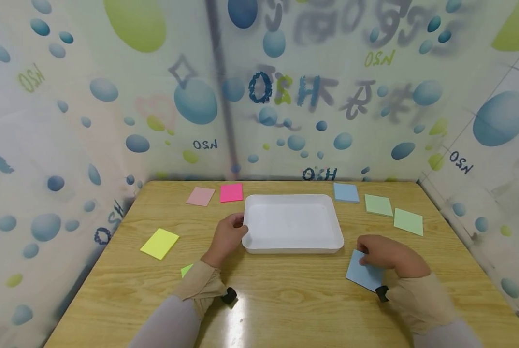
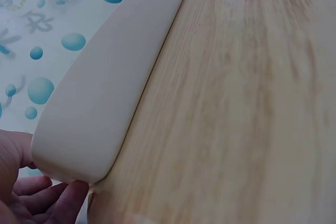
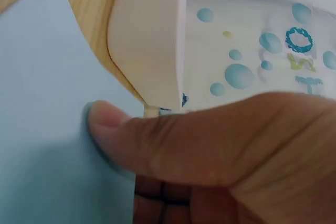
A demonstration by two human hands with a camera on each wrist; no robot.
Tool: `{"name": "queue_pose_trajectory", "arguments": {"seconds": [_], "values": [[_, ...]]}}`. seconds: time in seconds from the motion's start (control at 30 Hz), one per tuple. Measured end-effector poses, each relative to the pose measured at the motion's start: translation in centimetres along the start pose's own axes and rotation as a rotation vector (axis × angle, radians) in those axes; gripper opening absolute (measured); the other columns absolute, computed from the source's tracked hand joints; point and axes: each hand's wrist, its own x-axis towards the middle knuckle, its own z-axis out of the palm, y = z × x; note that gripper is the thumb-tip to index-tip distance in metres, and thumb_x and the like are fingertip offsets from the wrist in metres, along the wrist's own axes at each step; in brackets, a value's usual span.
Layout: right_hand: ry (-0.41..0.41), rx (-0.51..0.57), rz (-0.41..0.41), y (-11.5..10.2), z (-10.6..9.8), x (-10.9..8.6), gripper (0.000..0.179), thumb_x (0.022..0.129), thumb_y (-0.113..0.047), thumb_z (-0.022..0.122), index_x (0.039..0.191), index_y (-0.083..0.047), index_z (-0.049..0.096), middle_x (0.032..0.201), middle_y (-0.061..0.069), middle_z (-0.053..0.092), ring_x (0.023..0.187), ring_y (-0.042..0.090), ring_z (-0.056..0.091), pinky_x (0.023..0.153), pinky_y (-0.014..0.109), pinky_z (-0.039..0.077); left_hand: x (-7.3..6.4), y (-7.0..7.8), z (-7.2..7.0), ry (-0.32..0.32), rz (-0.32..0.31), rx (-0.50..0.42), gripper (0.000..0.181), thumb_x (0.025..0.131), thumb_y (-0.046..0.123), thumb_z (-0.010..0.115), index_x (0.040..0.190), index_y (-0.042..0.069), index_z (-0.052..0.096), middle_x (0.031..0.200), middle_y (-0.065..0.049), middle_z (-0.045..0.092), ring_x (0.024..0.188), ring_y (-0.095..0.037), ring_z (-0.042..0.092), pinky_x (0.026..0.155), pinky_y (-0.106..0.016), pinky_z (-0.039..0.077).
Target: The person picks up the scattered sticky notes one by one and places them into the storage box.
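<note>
A shallow white tray (image 1: 292, 224) stands on the wooden table. My left hand (image 1: 230, 236) grips its left end, thumb at the rim and fingers curled at the outer wall; the left wrist view shows the tray wall (image 2: 105, 77) with fingertips (image 2: 73, 198) against its corner. To the right of the tray, my right hand (image 1: 387, 253) pinches a blue sticky note (image 1: 361, 273). In the right wrist view the thumb (image 3: 107, 116) presses on the face of the blue note (image 3: 47, 77), with the other fingers curled behind it.
Left of the tray lie a pale pink note (image 1: 200, 196), a bright pink note (image 1: 231, 193), a yellow note (image 1: 160, 243) and a green note (image 1: 185, 269) partly under my left sleeve. Behind right are another blue note (image 1: 346, 192) and two green notes (image 1: 378, 205). A patterned curtain (image 1: 277, 125) borders the table.
</note>
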Motion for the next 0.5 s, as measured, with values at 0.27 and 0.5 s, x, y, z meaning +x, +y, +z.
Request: {"name": "queue_pose_trajectory", "arguments": {"seconds": [0.27,0.5], "values": [[-0.050,0.035,-0.132,1.2,-1.0,-0.4,0.020,0.094,-0.013,0.074,0.086,-0.013,0.055,0.078,-0.005,0.044,0.073,0.010,0.043,0.064,0.027,0.035,-0.2,0.2,0.0,-0.001,-0.020,0.002,0.041,0.096,0.009,0.063,0.136,0.002,0.065,0.132,-0.015,0.069,0.119,-0.028,0.064,0.103,-0.046,0.054],[-0.114,0.128,-0.214,0.7,-2.5,-0.9,0.022,0.098,-0.021,0.070,0.085,-0.014,0.054,0.077,-0.007,0.042,0.070,0.006,0.042,0.062,0.025,0.034,-0.2,0.2,-0.1,-0.005,-0.021,-0.006,0.041,0.096,0.009,0.063,0.137,0.002,0.065,0.133,-0.015,0.069,0.119,-0.028,0.064,0.103,-0.046,0.054]]}}
